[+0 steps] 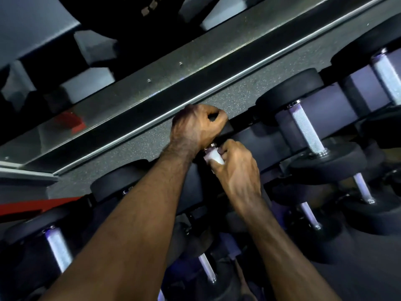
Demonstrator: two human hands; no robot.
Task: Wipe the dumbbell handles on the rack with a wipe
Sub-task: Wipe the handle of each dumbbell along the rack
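Forearms cross the frame toward the rack's upper tier. Left hand [195, 127] curls over a dumbbell head [249, 144]; right hand [236, 168] grips the white wipe [213, 156] around its handle. Judged mid-task: neighbouring handles [308, 131] remain to wipe

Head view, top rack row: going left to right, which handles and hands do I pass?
Bare knurled handle at far left → left hand → right hand holding the wipe → knurled handle → handle at the far right edge.
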